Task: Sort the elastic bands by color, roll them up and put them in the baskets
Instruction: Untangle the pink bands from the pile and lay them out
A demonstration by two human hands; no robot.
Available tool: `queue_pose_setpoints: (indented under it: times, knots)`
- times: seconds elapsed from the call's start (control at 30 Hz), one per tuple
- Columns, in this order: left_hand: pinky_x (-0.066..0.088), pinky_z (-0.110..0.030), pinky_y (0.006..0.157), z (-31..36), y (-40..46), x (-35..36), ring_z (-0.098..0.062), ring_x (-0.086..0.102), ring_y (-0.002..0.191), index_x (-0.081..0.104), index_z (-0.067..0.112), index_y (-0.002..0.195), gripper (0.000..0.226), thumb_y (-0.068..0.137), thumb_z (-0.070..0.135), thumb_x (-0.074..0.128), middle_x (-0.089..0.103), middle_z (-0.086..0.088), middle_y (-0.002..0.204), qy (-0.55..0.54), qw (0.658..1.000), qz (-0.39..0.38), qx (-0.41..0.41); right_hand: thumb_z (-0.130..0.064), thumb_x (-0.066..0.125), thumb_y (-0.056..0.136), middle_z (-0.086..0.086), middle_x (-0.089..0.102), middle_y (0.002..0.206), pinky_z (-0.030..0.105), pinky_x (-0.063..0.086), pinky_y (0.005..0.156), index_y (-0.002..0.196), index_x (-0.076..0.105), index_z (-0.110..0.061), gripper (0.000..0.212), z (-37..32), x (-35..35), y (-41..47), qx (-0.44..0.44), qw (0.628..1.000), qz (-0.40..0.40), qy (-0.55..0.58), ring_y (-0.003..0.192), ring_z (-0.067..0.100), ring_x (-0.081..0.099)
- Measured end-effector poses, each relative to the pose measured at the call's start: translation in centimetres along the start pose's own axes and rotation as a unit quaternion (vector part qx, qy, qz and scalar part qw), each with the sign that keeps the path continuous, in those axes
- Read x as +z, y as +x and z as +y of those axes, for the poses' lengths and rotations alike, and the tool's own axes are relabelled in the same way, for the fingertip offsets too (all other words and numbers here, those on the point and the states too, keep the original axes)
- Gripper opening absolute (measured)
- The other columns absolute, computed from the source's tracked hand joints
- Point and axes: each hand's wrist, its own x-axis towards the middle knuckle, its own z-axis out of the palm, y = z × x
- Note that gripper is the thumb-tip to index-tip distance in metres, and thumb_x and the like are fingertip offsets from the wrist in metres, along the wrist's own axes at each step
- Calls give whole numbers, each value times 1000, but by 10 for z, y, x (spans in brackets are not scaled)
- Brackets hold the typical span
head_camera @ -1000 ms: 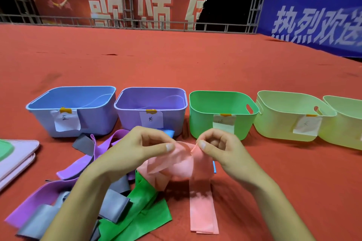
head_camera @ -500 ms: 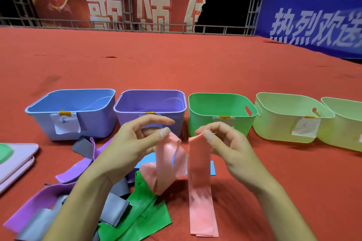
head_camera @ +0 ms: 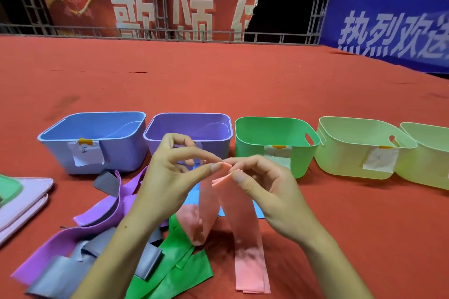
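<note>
At far left the pink lids (head_camera: pixel 21 199) are cut off; your left hand (head_camera: pixel 170 177) hides the purple basket's (head_camera: pixel 189 128) label; both grips, left and right hand (head_camera: pixel 264 192), now pinch the pink band (head_camera: pixel 245 226) together, where earlier they were apart; it hangs to the surface (head_camera: pixel 364 238).

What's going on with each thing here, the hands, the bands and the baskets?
Left hand: pinches the pink band's top end.
Right hand: pinches the same end.
Pink band: held up, hanging, not rolled.
Green band: lying loose.
Purple band: lying loose.
Grey band: lying loose.
Blue basket: upright.
Purple basket: upright.
Green basket: upright.
</note>
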Motion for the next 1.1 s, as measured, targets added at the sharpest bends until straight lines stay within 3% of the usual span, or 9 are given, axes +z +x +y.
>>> queue_pose_setpoints:
  times: [0.03, 0.1, 0.2, 0.33, 0.5, 0.73, 0.87, 1.0, 1.1]
  knots:
    - [53, -41, 63, 2, 2, -2, -30, 57, 77, 85, 36, 90, 13, 79, 33, 91, 57, 4, 102, 15, 1000, 0, -3, -16, 67, 99, -1, 77, 121, 28, 56, 86, 102, 71, -6, 11, -2, -1, 0, -5, 1000, 1, 3, 104, 12, 73]
    - [57, -38, 73, 12, 7, -6, -21, 66, 87, 85, 28, 92, 11, 82, 29, 90, 68, 2, 101, -15, 1000, -12, 7, -13, 67, 98, 0, 76, 121, 24, 54, 86, 101, 72, -5, 10, -9, -5, 2, -20, 1000, 18, 7, 104, 11, 72]
    - [59, -30, 76, 35, 20, -1, -13, 73, 82, 82, 14, 93, 9, 87, 20, 83, 80, 0, 89, -65, 997, 21, 29, -19, 69, 95, -2, 76, 119, 34, 56, 85, 99, 73, -9, 12, -19, -13, 2, -33, 998, 56, 20, 100, 14, 72]
    - [57, -20, 74, 58, 31, 11, -2, 72, 76, 83, 13, 93, 5, 88, 10, 84, 81, 8, 85, -32, 995, 39, 82, -24, 73, 96, -3, 77, 93, 43, 55, 73, 96, 76, -22, 3, -30, -27, 1, -61, 991, 114, 18, 82, 13, 66]
    - [57, -22, 71, 69, 41, 19, -5, 72, 74, 83, 7, 95, 10, 86, 8, 86, 82, 2, 85, -53, 994, 50, 82, -17, 73, 93, -3, 79, 91, 24, 55, 79, 98, 76, -12, 7, -41, -44, -1, -94, 982, 157, 38, 86, 9, 71]
    - [60, -26, 75, 88, 40, 19, -14, 75, 79, 82, 4, 97, 14, 85, 9, 84, 83, -4, 89, -80, 992, 7, 97, -13, 76, 95, 4, 80, 94, 41, 60, 84, 99, 78, -12, 5, -38, -62, -3, -74, 973, 216, 36, 90, 18, 74]
    - [58, -25, 75, 106, 39, 9, -15, 75, 81, 80, 5, 97, 14, 84, 11, 82, 82, -5, 89, -90, 988, -38, 119, -12, 77, 94, 5, 80, 93, 44, 63, 80, 99, 79, -11, 5, -38, -66, -1, -47, 966, 247, 53, 87, 17, 75]
    - [61, -24, 74, 113, 31, 19, -14, 77, 81, 78, -1, 96, 15, 82, 1, 79, 82, -9, 88, -131, 978, -135, 91, -13, 77, 94, 8, 80, 94, 47, 63, 80, 99, 80, -11, 6, -40, -59, -2, -19, 969, 232, 85, 87, 20, 75]
    - [60, -35, 79, 101, 28, 36, -21, 76, 90, 82, 4, 94, 16, 80, 12, 85, 81, -8, 94, -96, 981, -141, 88, -12, 77, 93, 12, 81, 98, 43, 64, 80, 100, 80, -9, 8, -44, -52, -4, 4, 969, 206, 135, 90, 24, 77]
